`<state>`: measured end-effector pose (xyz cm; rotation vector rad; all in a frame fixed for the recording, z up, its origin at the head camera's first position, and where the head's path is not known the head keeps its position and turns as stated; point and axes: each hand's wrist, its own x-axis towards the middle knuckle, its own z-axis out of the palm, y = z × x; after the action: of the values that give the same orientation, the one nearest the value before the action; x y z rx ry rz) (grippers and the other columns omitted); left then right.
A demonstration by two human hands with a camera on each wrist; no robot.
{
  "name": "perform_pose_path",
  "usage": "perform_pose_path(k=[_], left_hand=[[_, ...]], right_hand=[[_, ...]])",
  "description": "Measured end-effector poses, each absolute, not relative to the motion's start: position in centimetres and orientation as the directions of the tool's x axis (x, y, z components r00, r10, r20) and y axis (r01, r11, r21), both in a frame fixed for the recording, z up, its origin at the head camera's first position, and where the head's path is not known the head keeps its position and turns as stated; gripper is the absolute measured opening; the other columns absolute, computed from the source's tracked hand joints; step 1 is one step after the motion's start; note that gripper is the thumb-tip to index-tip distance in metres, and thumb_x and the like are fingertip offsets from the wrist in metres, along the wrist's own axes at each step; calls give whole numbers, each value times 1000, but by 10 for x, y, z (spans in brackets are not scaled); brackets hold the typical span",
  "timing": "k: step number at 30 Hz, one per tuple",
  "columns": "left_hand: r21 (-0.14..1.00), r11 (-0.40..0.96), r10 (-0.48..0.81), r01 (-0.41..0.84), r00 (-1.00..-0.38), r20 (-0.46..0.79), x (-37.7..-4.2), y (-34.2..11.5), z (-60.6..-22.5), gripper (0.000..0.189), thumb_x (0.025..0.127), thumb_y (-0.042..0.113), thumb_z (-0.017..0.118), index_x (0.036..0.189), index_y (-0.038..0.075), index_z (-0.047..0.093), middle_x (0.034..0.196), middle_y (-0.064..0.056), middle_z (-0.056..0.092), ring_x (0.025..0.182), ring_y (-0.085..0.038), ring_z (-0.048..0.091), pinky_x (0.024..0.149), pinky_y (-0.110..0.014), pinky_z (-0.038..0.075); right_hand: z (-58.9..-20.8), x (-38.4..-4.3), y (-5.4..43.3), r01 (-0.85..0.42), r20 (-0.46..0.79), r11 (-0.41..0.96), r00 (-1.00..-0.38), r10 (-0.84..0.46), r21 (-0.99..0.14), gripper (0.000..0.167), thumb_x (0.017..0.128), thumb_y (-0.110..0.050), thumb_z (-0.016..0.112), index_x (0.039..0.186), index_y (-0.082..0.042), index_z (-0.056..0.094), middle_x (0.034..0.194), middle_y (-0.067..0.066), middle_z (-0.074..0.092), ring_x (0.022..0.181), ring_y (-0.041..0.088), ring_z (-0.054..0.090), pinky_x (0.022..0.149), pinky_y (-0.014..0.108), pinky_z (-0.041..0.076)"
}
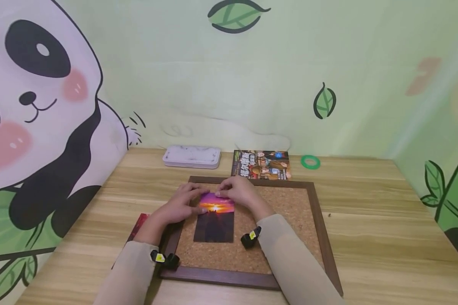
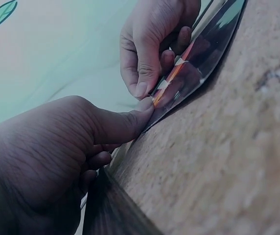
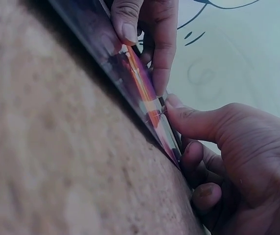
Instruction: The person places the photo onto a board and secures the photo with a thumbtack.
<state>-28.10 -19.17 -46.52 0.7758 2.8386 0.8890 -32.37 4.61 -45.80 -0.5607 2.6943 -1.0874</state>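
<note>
A glossy sunset photo (image 1: pixel 213 224), purple and orange above and dark below, lies over the cork board (image 1: pixel 282 228) in a dark brown frame. My left hand (image 1: pixel 180 204) holds the photo at its upper left, thumb on the picture side and index finger along the top edge. At the top edge, my right hand (image 1: pixel 238 192) pinches the photo between thumb and curled fingers. In the right wrist view the left thumb (image 3: pixel 128 32) presses on the print close to the right hand (image 3: pixel 247 147). The left wrist view shows both thumbs nearly meeting at the photo's edge.
Behind the board lie a pale marbled case (image 1: pixel 192 156), a booklet with a colourful cover (image 1: pixel 262 164) and a green tape ring (image 1: pixel 310 162). Something red (image 1: pixel 140 224) shows partly under the left forearm. A painted wall (image 1: pixel 213 93) rises at the table's back edge.
</note>
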Motion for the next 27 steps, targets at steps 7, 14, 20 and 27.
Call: perform_pose_path(k=[7,14,20,27], left_hand=[[549,709,483,444,-872,82,-280,-191,-465,56,89,30,77,140,15,60,142,-10,48,130,-34,37,106,-57,31],[544,708,483,450,-871,91,-281,-191,-465,56,89,30,77,140,14,60,141,-10,48,130,-34,38,106,-58,31],[551,705,483,446,-871,87,-283,-191,-466,56,89,30,77,140,15,59,142,-9,48,130,-32,37,107,-56,31],[549,699,488,457,-867,100,-282,-192,-467,56,89,30,77,140,14,60,141,-10,48,129,-33,38,106,-57,32]], right_hand=[[-458,-323,47,-269,-33,663,-913,-406,-698,11,90,-33,76,95,-22,78,95,-7,70,93,15,61,87,39,48],[-457,-323,46,-259,-35,661,-917,-397,-704,12,91,-33,76,95,-22,79,94,-7,71,91,15,62,84,38,48],[-456,-323,47,-239,-25,639,-926,-376,-731,12,89,-32,78,91,-20,76,88,-4,69,85,16,61,77,35,47],[-458,-323,45,-238,-27,626,-923,-383,-742,13,89,-31,78,88,-19,73,83,-3,66,80,16,59,73,34,46]])
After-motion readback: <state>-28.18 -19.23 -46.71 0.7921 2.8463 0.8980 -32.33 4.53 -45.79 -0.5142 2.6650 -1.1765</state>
